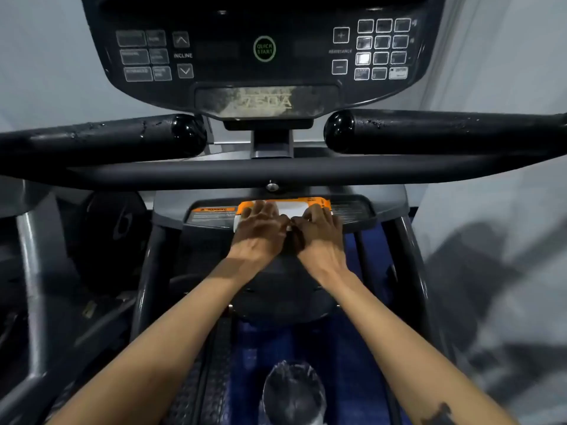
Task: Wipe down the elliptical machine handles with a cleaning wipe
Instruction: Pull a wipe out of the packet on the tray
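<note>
An orange and white pack of cleaning wipes (pixel 291 207) lies on the elliptical's lower shelf (pixel 352 210). My left hand (pixel 260 228) rests on the pack's left part, fingers spread over it. My right hand (pixel 319 231) pinches something small and white at the pack's front middle, thumb and fingers together. Two black padded handles, the left one (pixel 101 139) and the right one (pixel 435 131), run across above, their rounded ends facing each other. A dark crossbar (pixel 276 171) lies just below them.
The console (pixel 264 49) with its button pads and a dusty ledge stands at the top. Grey frame tubes (pixel 30 271) rise at the left. A plastic-covered object (pixel 291 391) sits low in the middle over a blue surface. Grey walls are on both sides.
</note>
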